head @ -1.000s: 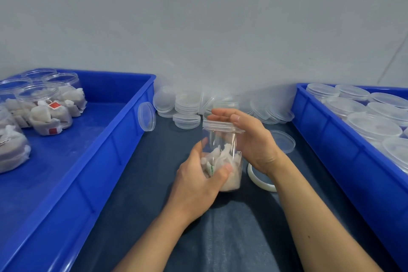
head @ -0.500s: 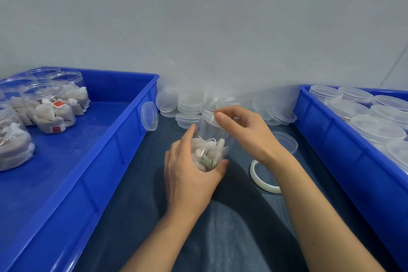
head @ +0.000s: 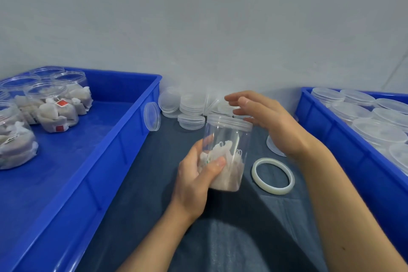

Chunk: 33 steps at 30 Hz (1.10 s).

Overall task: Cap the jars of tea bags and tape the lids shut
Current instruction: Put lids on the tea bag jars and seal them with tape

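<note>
The left hand [head: 194, 180] is wrapped around the lower part of a clear jar [head: 225, 152], thumb across the front, and the jar is held upright above the dark cloth [head: 154, 194] between two blue trays. Tea bags [head: 223, 161] fill its lower half, and a clear lid [head: 229, 121] sits on its mouth. The right hand [head: 268, 120] is held just right of the lid, fingers loosely spread; contact with the lid cannot be told. A tape ring [head: 273, 176] lies on the cloth right of the jar. Uncapped filled jars [head: 55, 108] stand in the left tray [head: 123, 139]; capped ones [head: 375, 126] fill the right tray [head: 326, 130]. Loose lids [head: 189, 112] are piled at the far wall.
</note>
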{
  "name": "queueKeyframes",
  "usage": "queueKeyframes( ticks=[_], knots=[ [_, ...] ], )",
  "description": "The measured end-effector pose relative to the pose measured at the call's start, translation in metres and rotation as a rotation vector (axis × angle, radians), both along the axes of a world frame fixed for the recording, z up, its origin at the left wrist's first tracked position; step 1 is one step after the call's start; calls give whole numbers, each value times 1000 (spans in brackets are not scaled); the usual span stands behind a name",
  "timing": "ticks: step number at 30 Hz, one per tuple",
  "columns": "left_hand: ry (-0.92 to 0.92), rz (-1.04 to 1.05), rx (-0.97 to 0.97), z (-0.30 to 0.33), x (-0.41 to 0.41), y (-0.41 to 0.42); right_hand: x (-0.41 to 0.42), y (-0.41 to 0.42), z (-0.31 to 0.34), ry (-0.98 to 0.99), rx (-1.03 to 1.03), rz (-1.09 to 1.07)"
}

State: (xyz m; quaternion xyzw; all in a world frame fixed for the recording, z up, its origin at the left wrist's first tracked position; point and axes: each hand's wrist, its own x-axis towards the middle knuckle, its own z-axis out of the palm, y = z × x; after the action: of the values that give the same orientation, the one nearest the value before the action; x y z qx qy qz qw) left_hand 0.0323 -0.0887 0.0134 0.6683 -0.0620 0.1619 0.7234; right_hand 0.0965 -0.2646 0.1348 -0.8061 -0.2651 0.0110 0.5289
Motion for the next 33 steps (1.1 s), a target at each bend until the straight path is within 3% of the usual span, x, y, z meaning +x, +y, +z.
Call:
queueKeyframes(
  ticks=[5, 8, 14, 17, 20, 23, 25, 33],
  knots=[
    [-36, -117, -55, -2, 0, 2, -2, 1, -4, 37, -58, 105],
    [-57, -103, 7, -3, 0, 2, -3, 5, -7, 23, -88, 111],
    [-63, 154, 376, 5, -3, -6, -3, 17, -8, -36, -88, -45],
    [-89, 238, 420, 3, -2, -7, -3, 25, -10, -90, -117, -107],
    [-112, 175, 274, 1, 0, -3, -5, 24, -8, -77, -118, -81],
    [-82, -37, -127, 2, 3, -1, -7, 14, -4, -34, -78, 20],
    [-46, -122, -279, 3, 2, 1, -8, 9, -3, 8, -13, 57],
    [-28, -180, -313, 1, 4, 1, -8, 11, -7, 72, -2, 106]
  ],
)
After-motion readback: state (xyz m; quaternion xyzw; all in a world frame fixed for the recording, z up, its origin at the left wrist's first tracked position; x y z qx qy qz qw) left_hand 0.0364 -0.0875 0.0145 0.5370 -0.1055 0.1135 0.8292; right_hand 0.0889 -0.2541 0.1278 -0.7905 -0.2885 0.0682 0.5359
